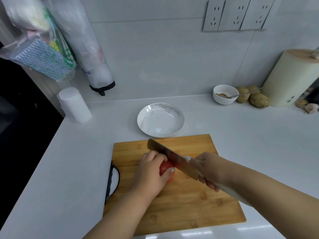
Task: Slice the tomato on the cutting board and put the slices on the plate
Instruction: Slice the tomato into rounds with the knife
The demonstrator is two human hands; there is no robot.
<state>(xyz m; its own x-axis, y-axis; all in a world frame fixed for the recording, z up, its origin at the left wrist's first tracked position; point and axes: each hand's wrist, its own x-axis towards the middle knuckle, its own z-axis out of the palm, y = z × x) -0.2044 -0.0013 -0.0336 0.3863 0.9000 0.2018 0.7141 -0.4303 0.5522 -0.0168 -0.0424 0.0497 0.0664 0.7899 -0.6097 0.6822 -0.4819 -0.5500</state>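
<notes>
A red tomato [165, 167] sits on the wooden cutting board [188, 204], mostly covered by my left hand [151, 171], which grips it from above. My right hand [207, 168] holds a wide-bladed knife [172, 157] by its pale handle, forefinger laid along the blade's spine. The blade runs from far left to near right and rests against the tomato's right side. A white marbled plate [146, 118] stands just beyond the board's far edge, with nothing in it.
A white paper roll [74, 104] stands at the back left. A white bowl with a spoon [224, 94], several potatoes [259, 100] and a cream cylinder container [290, 78] are at the back right. Bags hang at the upper left. A black handle [112, 180] lies beside the board.
</notes>
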